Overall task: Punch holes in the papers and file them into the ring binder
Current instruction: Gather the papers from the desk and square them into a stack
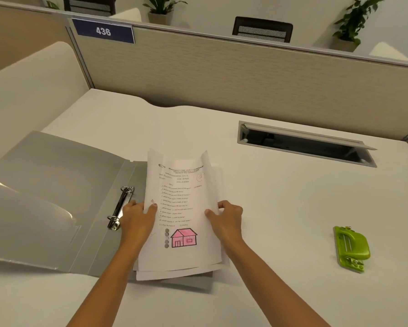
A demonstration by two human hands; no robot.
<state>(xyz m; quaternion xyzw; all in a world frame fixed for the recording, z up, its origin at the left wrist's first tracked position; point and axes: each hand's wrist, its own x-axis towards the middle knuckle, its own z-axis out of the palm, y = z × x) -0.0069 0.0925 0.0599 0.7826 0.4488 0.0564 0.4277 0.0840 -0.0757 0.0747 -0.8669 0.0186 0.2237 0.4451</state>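
On the white desk (280,208) lies a grey ring binder (56,185), open flat, with its metal rings (120,207) standing up in the middle. Both hands hold a small pile of papers (181,223) over the right half of the binder. The left hand (136,218) pinches the left edge, just beside the rings. The right hand (226,218) pinches the right edge. The sides of the pile curl up, and the bottom edges are not lined up. A pink house is drawn on the top sheet. Far to the right sits a green hole punch (351,249), well apart from the papers, with lots of bare desk between them.
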